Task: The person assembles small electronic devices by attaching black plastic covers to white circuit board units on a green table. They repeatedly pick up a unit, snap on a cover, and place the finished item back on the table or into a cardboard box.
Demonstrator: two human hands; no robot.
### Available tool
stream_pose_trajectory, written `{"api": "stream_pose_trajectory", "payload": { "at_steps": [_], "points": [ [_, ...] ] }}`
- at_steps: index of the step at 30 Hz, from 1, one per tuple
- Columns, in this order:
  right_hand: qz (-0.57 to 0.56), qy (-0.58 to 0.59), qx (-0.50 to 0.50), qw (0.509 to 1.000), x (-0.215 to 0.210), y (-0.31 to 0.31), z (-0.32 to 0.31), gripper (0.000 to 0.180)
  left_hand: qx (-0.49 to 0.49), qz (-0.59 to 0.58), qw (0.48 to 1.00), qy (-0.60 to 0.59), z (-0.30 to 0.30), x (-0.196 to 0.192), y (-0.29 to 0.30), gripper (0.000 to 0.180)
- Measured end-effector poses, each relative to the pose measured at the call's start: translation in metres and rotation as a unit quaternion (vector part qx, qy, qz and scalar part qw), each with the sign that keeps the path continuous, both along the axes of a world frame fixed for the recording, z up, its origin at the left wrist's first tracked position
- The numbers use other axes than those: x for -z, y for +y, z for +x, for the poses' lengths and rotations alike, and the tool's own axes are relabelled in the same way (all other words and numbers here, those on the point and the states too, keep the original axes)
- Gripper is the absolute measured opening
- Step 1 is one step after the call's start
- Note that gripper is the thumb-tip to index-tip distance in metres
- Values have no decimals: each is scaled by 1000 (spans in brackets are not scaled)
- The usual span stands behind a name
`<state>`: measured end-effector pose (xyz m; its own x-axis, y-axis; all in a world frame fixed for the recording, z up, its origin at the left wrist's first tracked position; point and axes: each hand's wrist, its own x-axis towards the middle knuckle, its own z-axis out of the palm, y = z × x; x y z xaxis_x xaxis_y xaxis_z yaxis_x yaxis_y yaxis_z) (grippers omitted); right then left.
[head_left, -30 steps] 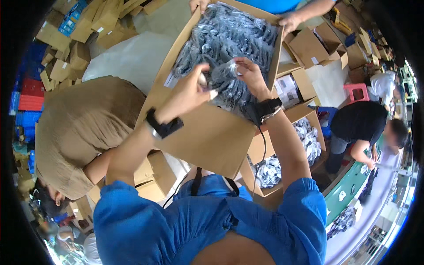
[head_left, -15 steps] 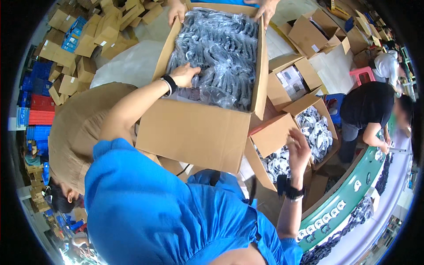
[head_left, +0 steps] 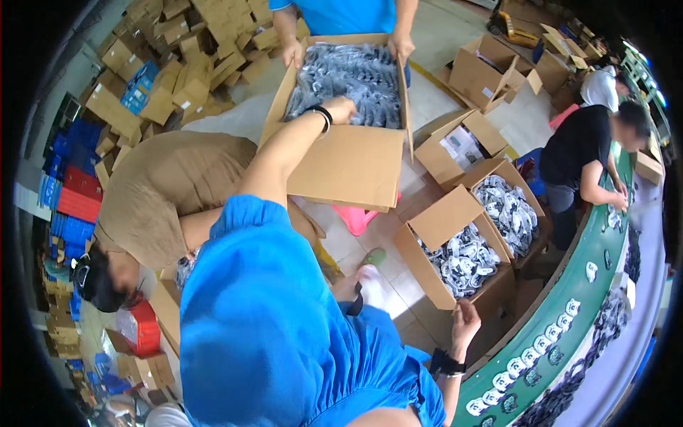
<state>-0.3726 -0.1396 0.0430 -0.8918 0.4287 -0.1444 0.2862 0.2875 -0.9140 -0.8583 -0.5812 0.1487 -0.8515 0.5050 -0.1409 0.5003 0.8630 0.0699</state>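
Left hand reaches into the big far cardboard box, grip seemingly clenched on the bagged black parts heaped inside. Right hand hangs released by the near-right box; lifting a bag clear looks next.

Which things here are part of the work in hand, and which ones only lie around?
In use:
left hand
large cardboard box
bagged dark parts
co-worker's hands

Lying about:
two smaller open boxes
stacked flat cartons
green conveyor
right hand, empty
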Motion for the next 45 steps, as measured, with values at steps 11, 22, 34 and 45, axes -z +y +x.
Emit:
{"api": "stream_pose_trajectory", "payload": {
  "at_steps": [11, 22, 34, 45],
  "points": [
    [-138, -38, 249, 958, 11, 24, 183, 13, -233, 112, 955, -142, 3, -37, 25, 44],
    [-176, -23, 213, 961, 14, 28, 103, 11, -421, 229, 877, 34, 60, -23, -59, 83],
    [-124, -70, 61, 988, 30, 52, 18, 12, -525, 804, 275, -56, 152, 93, 1, 96],
    [-130, -84, 156, 975, 69, 20, 61, 15, -433, 88, 816, 374, 103, 27, -52, 106]
  ]
}}
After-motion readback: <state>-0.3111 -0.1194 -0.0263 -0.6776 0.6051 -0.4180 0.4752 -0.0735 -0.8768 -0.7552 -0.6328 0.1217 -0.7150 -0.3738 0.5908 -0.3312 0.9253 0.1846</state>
